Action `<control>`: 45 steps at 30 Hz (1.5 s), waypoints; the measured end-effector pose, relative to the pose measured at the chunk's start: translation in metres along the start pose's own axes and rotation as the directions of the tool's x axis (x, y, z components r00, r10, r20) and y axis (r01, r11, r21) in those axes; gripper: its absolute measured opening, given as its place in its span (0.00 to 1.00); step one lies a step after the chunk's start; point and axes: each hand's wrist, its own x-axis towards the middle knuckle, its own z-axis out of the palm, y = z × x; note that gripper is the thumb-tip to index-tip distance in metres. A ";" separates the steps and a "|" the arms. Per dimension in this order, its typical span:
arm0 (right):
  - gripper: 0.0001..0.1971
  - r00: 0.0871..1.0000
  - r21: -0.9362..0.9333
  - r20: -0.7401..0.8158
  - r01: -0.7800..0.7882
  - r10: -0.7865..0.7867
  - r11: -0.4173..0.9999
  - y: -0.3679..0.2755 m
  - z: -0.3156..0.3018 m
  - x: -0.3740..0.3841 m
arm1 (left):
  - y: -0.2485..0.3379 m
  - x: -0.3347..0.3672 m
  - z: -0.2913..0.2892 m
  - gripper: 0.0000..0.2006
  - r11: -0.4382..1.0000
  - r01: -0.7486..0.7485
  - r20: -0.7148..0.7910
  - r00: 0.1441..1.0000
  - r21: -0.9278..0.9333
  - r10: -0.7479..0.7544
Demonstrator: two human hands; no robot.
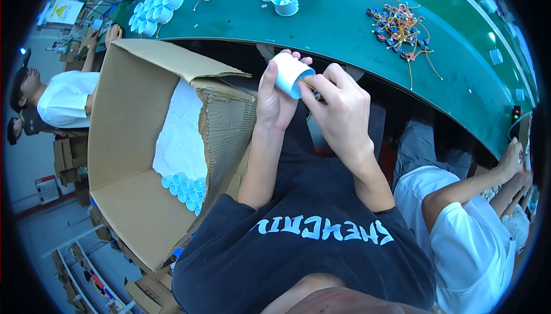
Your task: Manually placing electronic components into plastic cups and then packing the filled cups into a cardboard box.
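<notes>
A pale cup (pixel 285 75) held in two hands, just right of the cardboard box (pixel 129 104).
Head view: right of the box, the left hand (pixel 273 106) wraps the cup; the right hand (pixel 342 100) pinches a yellow wire (pixel 305 83) at its mouth. Light-blue cups (pixel 186 192) sit inside the box; wired parts (pixel 397 29) lie well to its right on the green bench (pixel 338 27).
</notes>
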 end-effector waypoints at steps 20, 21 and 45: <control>0.09 0.942 0.332 0.002 -0.317 0.335 0.889 -0.014 0.010 -0.007 | -0.008 -0.008 -0.011 0.15 0.970 0.024 -0.095 0.994 -0.242 -0.048; 0.10 0.954 0.356 -0.034 -0.267 0.299 0.895 -0.005 0.012 -0.003 | -0.009 0.000 -0.008 0.14 0.971 0.030 -0.200 0.977 -0.236 -0.078; 0.12 0.995 0.127 -0.061 -0.065 0.074 0.990 0.051 -0.004 -0.006 | -0.038 0.019 -0.002 0.18 0.867 0.190 -0.028 0.973 -0.460 -0.228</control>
